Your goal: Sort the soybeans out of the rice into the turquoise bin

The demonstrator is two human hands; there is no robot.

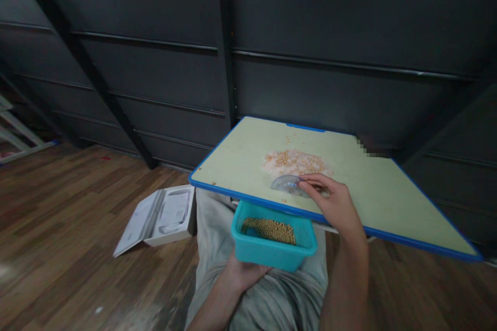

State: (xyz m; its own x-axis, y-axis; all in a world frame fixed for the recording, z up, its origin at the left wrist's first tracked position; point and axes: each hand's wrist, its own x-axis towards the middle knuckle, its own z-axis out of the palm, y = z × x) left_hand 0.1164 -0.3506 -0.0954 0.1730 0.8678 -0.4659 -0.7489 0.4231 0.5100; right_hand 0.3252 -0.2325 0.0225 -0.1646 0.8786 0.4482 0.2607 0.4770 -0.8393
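Observation:
Pinched between the thumb and fingers of my right hand (334, 199) is a clear protractor (289, 184), its curved side towards the left. It lies low over the board at the near edge of a pile of soybeans mixed with white grains (293, 161) that look like rice. My left hand (246, 271) holds a teal plastic bin (274, 254) from below, over my lap, its fingers partly hidden underneath. Soybeans (272, 230) cover part of the bin's floor. The bin sits just under the near edge of the folding table (373, 194), which has a pale yellow top and blue rim.
On the wood floor to the left stands an open white box (171, 217) with a pale insert. A dark panelled wall (155, 51) rises behind the table. Loose beans (288, 139) lie scattered beyond the pile. A white frame (19, 132) stands far left.

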